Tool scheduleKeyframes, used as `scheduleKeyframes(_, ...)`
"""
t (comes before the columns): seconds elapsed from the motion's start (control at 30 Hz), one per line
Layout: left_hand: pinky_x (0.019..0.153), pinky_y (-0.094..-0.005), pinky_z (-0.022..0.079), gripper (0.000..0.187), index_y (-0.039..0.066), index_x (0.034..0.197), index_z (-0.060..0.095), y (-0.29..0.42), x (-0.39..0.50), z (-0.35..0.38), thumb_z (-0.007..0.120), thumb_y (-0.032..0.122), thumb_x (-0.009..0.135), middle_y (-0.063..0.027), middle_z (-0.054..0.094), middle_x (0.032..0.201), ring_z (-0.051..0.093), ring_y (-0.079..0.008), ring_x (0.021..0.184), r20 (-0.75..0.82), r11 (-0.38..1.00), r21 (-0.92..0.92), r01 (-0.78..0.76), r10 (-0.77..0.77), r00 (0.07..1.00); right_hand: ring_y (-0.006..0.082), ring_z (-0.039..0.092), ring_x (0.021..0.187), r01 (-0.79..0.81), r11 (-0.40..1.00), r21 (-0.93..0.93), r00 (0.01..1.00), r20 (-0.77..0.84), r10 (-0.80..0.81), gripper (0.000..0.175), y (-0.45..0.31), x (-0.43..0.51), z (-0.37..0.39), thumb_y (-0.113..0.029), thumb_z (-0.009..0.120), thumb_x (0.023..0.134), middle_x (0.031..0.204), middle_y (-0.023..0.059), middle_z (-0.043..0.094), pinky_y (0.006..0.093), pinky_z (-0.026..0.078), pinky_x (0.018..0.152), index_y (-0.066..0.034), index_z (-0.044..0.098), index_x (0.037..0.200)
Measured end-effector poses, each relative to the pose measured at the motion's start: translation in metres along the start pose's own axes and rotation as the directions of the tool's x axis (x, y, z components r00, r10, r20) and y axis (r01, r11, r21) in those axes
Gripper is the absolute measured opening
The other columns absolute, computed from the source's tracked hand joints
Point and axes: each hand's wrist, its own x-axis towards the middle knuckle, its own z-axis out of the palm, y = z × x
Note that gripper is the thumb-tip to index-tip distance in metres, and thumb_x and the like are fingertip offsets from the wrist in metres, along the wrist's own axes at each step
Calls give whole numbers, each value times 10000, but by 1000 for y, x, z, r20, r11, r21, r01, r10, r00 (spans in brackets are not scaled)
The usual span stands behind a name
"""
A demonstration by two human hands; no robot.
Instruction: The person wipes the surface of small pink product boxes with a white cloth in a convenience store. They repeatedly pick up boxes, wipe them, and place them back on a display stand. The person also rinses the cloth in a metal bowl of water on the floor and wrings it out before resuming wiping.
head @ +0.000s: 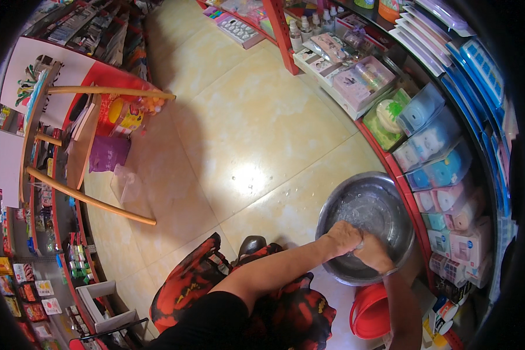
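Observation:
A round metal basin [332,205] holding water stands on the tiled floor, close against the red edge of the shelf on the right. Over the basin, my left hand [342,238] and my right hand [373,252] meet with fingers curled against each other. A small pale bit shows between them, but the hands hide what it is. Ripples and bubbles disturb the water just beyond my left hand. Right below the basin, partly behind my right forearm, is a red plastic bucket [367,315].
A shelf with a red edge [383,151] curves along my right, full of boxed goods [431,138]. Water drops dot the floor tiles [262,131]. At left is a wooden stool [92,192], with a purple bag [109,153] near its legs. Snack shelves [35,280] line the far left.

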Motion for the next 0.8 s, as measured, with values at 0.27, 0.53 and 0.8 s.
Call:
scheduleKeyframes(0.27,773,-445,564,295,-16,983,656,-7,4,0,677,233,825,-220,704,923,689,-382,922,208,938,-271,216,-162,965,335,698,838,30,882,-471,908,-357,-221,227,-1,-1,14,-173,696,787,877,153,698,478,534,676,-95,570,959)
scheduleKeyframes(0.53,1051,-393,452,656,132,1419,425,-8,-11,6,659,103,807,-152,357,1468,467,-350,1257,-208,947,-172,-273,236,949,91,517,621,-329,388,861,929,222,295,133,16,4,10,-35,620,870,690,-37,483,291,436,553,-146,546,878)
scheduleKeyframes(0.8,795,-391,515,211,73,1033,539,-11,-8,-15,564,166,845,-93,595,1040,604,-260,1028,-299,940,96,-326,340,892,76,426,582,-497,210,842,840,527,-128,114,-1,-7,-25,18,581,827,676,-45,431,247,345,539,-87,547,852)
